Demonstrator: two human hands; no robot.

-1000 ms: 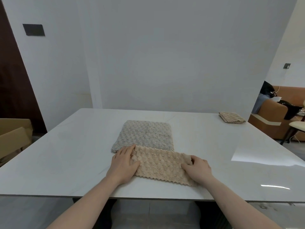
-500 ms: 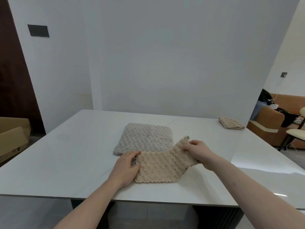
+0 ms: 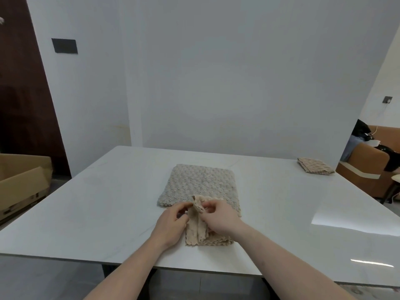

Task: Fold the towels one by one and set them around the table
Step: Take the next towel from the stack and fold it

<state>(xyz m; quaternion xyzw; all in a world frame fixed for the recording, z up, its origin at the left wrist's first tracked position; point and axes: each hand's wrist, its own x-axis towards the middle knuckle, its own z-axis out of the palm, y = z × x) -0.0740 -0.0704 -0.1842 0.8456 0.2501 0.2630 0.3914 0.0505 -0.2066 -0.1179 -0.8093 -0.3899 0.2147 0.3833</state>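
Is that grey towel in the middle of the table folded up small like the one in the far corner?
No, the grey towel lies spread flat, far wider than the folded towel at the far right corner.

Cardboard box (image 3: 21, 180) at left, brown sofa (image 3: 365, 172) at right, dark door (image 3: 23, 94)

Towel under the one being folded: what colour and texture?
Grey towel, with a bumpy, bubble-like weave; seen in the head view.
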